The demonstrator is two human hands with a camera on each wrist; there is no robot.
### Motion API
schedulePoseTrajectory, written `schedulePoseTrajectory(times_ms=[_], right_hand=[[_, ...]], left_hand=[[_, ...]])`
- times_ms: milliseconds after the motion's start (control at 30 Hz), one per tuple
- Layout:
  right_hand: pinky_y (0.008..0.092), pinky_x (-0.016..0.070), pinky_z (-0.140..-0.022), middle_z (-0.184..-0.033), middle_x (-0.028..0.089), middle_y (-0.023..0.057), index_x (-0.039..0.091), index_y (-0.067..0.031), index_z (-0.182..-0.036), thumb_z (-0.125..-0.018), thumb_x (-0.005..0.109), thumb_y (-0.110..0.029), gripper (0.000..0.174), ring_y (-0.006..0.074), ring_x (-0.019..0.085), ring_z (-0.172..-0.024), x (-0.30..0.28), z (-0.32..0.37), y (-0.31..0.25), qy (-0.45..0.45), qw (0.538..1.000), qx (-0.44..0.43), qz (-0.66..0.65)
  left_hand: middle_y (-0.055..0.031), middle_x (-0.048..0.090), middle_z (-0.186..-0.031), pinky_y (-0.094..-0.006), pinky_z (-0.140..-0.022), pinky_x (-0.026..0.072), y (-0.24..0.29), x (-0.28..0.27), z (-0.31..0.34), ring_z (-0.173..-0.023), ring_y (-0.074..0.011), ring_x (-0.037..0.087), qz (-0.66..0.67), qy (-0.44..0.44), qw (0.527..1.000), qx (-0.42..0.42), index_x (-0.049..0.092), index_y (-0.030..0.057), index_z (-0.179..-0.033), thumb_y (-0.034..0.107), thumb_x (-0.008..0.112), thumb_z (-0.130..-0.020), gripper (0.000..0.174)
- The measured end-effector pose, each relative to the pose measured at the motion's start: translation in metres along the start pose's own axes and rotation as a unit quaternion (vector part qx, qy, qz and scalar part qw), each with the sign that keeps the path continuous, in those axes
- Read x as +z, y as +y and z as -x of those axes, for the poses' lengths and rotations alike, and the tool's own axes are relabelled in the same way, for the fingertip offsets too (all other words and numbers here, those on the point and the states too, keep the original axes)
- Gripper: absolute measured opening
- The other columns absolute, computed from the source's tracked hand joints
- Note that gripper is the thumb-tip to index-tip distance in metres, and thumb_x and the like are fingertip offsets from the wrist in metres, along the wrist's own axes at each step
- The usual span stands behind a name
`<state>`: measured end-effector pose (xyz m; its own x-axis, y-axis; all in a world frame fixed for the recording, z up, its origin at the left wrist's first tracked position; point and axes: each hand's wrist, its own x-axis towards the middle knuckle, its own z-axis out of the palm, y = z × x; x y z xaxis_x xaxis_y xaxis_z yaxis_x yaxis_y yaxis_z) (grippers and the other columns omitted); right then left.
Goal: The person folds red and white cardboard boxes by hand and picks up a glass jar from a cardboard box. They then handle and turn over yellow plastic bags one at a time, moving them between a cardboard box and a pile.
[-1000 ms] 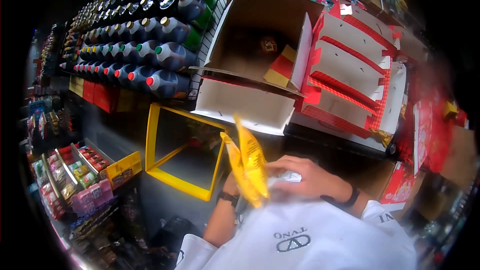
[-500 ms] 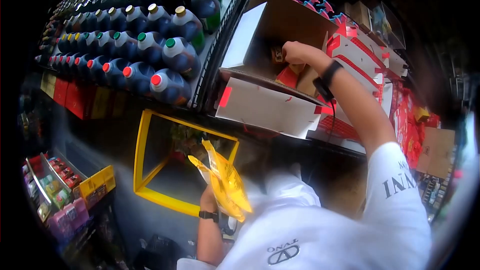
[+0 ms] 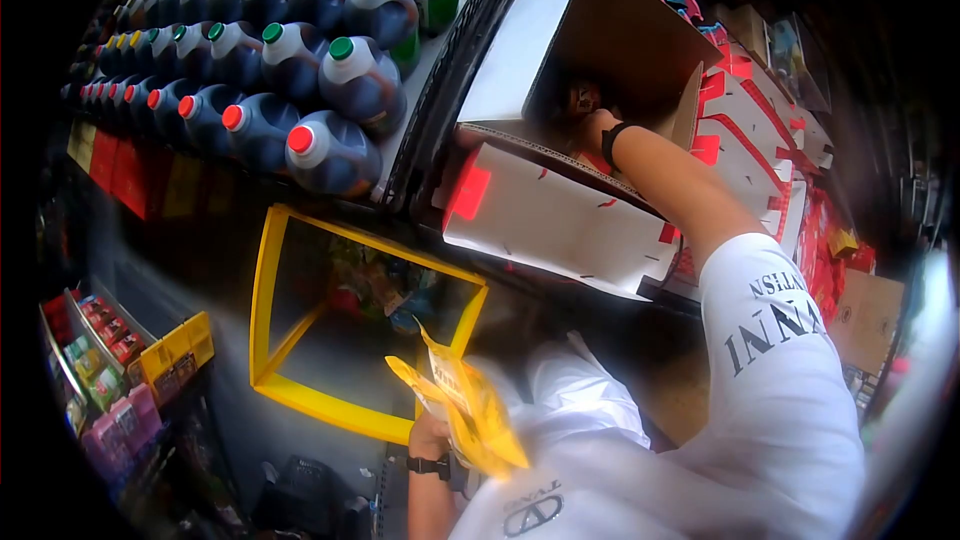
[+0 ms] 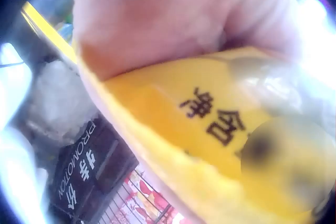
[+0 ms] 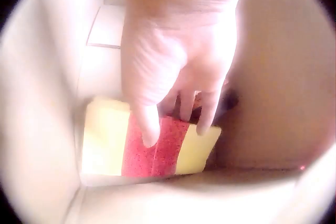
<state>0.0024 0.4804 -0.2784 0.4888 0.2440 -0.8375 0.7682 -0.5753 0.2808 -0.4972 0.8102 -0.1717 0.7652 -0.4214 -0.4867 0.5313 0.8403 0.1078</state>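
Observation:
In the head view my left hand point(image 3: 430, 430) grips yellow printed packets point(image 3: 465, 405) low in front of the white shirt. Dark characters show on the yellow film point(image 4: 173, 98) in the left wrist view, under the curled hand. My right hand point(image 3: 597, 128) reaches down inside an open cardboard box point(image 3: 640, 30). Its fingers point downward in the right wrist view. The thumb lies over the red band of a red-and-yellow carton point(image 5: 157, 155), and the other fingertips are at its upper edge. Near the hand is a small dark item with a label point(image 3: 583, 97).
Rows of dark-liquid bottles point(image 3: 340, 160) with coloured caps stand left of the box. White-and-red display trays point(image 3: 750, 130) are at its right. Below stands a yellow-framed bin point(image 3: 262, 310). A rack of small packs point(image 3: 110, 340) is at the lower left.
My right hand has left the yellow packets and gone up into the cardboard box, now deeper than half a second ago. The left hand keeps the packets. The head view has shifted.

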Motion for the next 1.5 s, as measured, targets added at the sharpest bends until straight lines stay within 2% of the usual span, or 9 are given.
schedulePoseTrajectory(times_ms=[267, 433, 567, 800, 967, 1033, 1100, 1233, 1500], right_hand=[[0.0384, 0.0564, -0.074, -0.118, 0.072, 0.0096, 0.063, -0.0131, -0.132, -0.091, 0.061, -0.017, 0.041, 0.0231, 0.072, -0.103, 0.068, -0.050, 0.011, 0.168, 0.981, 0.012, 0.097], [0.0371, 0.0557, -0.073, -0.110, 0.074, 0.0089, 0.066, -0.0132, -0.124, -0.091, 0.062, -0.020, 0.034, 0.0231, 0.073, -0.098, -0.025, 0.039, 0.015, 0.196, 0.971, 0.022, 0.138], [0.0432, 0.0555, -0.077, -0.100, 0.073, 0.0186, 0.064, -0.0045, -0.114, -0.095, 0.061, -0.026, 0.030, 0.0320, 0.072, -0.092, -0.111, 0.150, 0.033, 0.241, 0.953, 0.060, -0.175], [0.0376, 0.0507, -0.086, -0.110, 0.068, 0.0176, 0.058, 0.0012, -0.127, -0.101, 0.058, -0.028, 0.039, 0.0270, 0.067, -0.103, -0.091, 0.287, 0.020, 0.473, 0.641, 0.081, -0.599], [0.0268, 0.0522, -0.084, -0.110, 0.068, 0.0084, 0.059, 0.0045, -0.120, -0.105, 0.054, -0.029, 0.037, 0.0117, 0.066, -0.095, -0.109, 0.348, -0.072, 0.324, 0.425, 0.028, -0.845], [0.0285, 0.0531, -0.084, -0.107, 0.070, 0.0095, 0.061, 0.0020, -0.119, -0.103, 0.058, -0.026, 0.032, 0.0141, 0.068, -0.096, -0.111, 0.349, -0.108, 0.331, 0.476, -0.025, -0.814], [0.0329, 0.0540, -0.084, -0.107, 0.071, 0.0128, 0.062, -0.0017, -0.121, -0.098, 0.063, -0.022, 0.031, 0.0213, 0.070, -0.097, -0.140, 0.364, -0.140, 0.347, 0.674, -0.017, -0.652], [0.0422, 0.0527, -0.086, -0.111, 0.069, 0.0175, 0.066, -0.0040, -0.116, -0.094, 0.066, -0.028, 0.032, 0.0368, 0.066, -0.102, -0.155, 0.322, -0.204, 0.347, 0.758, -0.136, -0.535], [0.0475, 0.0548, -0.073, -0.089, 0.071, 0.0190, 0.071, -0.0079, -0.103, -0.095, 0.061, -0.032, 0.027, 0.0377, 0.069, -0.083, -0.157, 0.292, -0.186, 0.506, 0.675, -0.034, -0.535]], left_hand=[[-0.0084, 0.069, -0.123, -0.0322, -0.089, 0.0573, -0.011, 0.007, -0.004, -0.108, -0.0210, 0.068, -0.034, 0.025, 0.999, -0.005, 0.064, 0.0012, -0.127, 0.026, 0.087, -0.078, 0.059], [-0.0077, 0.070, -0.121, -0.0317, -0.089, 0.0570, -0.014, 0.013, -0.013, -0.105, -0.0207, 0.069, -0.051, 0.022, 0.998, -0.012, 0.065, 0.0016, -0.125, 0.024, 0.089, -0.075, 0.059], [-0.0061, 0.064, -0.128, -0.0327, -0.100, 0.0504, -0.006, 0.037, -0.021, -0.115, -0.0218, 0.062, -0.063, 0.014, 0.997, -0.033, 0.054, 0.0055, -0.135, 0.030, 0.094, -0.064, 0.085], [-0.0066, 0.059, -0.136, -0.0354, -0.108, 0.0449, -0.004, 0.045, -0.036, -0.123, -0.0230, 0.058, -0.124, -0.020, 0.992, -0.010, 0.050, 0.0071, -0.140, 0.015, 0.086, -0.073, 0.076], [-0.0086, 0.061, -0.135, -0.0367, -0.111, 0.0435, 0.009, 0.041, -0.020, -0.123, -0.0219, 0.059, -0.250, -0.002, 0.966, -0.072, 0.051, 0.0024, -0.140, 0.003, 0.077, -0.074, 0.071], [-0.0050, 0.067, -0.123, -0.0342, -0.101, 0.0478, 0.001, 0.029, -0.010, -0.116, -0.0199, 0.060, -0.165, -0.073, 0.983, 0.026, 0.063, 0.0058, -0.128, 0.022, 0.078, -0.083, 0.050], [-0.0060, 0.067, -0.120, -0.0355, -0.099, 0.0495, -0.009, 0.005, 0.012, -0.112, -0.0202, 0.062, -0.184, -0.035, 0.981, 0.057, 0.061, 0.0078, -0.128, 0.029, 0.076, -0.087, 0.049], [-0.0087, 0.067, -0.116, -0.0385, -0.094, 0.0513, -0.016, -0.017, 0.040, -0.106, -0.0232, 0.063, -0.066, 0.038, 0.996, 0.042, 0.060, 0.0086, -0.127, 0.041, 0.071, -0.086, 0.053], [-0.0147, 0.067, -0.107, -0.0447, -0.084, 0.0544, 0.014, -0.051, 0.067, -0.096, -0.0305, 0.065, 0.102, 0.136, 0.984, 0.045, 0.063, 0.0100, -0.121, 0.070, 0.060, -0.081, 0.072]])
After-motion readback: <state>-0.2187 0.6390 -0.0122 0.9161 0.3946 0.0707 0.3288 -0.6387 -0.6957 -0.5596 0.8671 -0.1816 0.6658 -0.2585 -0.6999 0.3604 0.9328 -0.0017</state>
